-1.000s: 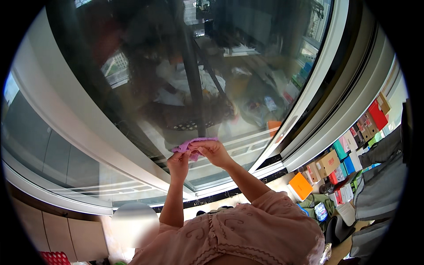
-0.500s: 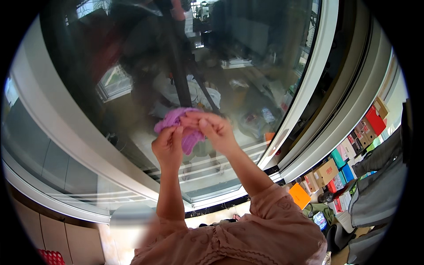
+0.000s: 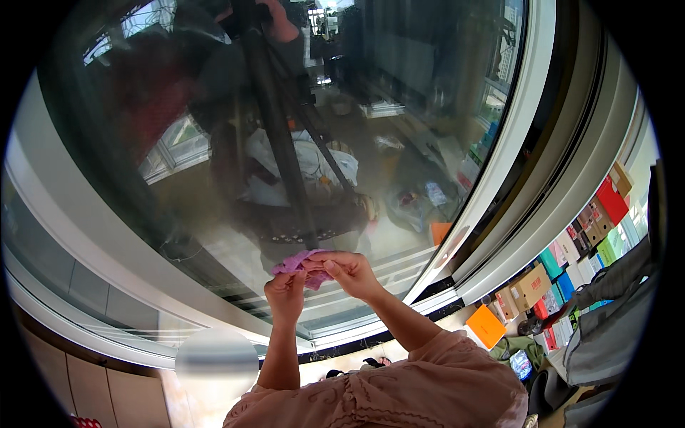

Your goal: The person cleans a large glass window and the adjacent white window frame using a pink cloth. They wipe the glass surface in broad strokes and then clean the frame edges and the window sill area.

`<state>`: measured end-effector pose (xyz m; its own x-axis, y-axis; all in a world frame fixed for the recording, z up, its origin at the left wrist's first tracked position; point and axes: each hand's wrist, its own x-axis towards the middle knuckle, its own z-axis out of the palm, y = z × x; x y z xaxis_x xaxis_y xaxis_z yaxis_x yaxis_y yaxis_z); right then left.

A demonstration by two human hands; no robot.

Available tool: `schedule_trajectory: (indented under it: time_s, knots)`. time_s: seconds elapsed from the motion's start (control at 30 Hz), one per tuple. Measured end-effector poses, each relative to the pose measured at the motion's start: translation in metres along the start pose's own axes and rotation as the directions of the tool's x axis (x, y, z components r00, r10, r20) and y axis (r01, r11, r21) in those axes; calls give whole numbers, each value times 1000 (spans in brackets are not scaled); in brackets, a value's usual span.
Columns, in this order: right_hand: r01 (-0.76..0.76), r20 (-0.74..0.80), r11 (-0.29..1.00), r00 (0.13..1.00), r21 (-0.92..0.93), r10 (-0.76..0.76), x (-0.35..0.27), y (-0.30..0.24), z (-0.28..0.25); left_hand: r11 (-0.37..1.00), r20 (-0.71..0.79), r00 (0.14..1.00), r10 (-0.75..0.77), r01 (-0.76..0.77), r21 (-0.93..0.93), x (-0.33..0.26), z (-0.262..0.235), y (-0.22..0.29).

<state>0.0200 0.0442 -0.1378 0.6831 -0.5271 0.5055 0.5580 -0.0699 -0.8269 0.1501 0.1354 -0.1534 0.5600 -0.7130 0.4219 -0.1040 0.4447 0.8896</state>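
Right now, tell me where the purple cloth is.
In the head view, the purple cloth is below and left of centre, held by the left hand and right hand, in front of the glass panel.

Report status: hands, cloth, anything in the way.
Left hand pinching bunched purple cloth. Right hand touching it. Cloth before glass panel; contact with glass unclear. No obstruction visible.

Stacked boxes (image 3: 529, 285) — grey fabric (image 3: 612, 324) alongside

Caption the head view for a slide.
Left hand and right hand hold a crumpled purple cloth before a reflective glass pane.
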Motion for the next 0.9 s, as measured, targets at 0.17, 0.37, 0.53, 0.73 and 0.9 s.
schedule_trajectory:
  time_s: [0.17, 0.37, 0.53, 0.73, 0.9]
  knots:
    - [-87, -49, 994, 995, 71, 91, -21, 21, -9, 991, 41, 996, -81, 76, 111, -13, -9, -37]
    - [-127, -124, 992, 985, -22, 123, -36, 31, -7, 822, 81, 997, -2, -44, 568, -22, -8, -34]
    - [90, -168, 992, 980, -87, -104, 5, -25, 22, 955, -36, 991, 126, -111, 276, 17, 24, 43]
    - [85, -176, 996, 980, -22, -88, 17, -33, 12, 991, -40, 997, 70, -65, 119, 22, 27, 40]
    - [-3, -206, 1000, 979, -8, 1, -3, -11, 5, 997, 0, 999, -54, 54, 48, 5, 17, 8]
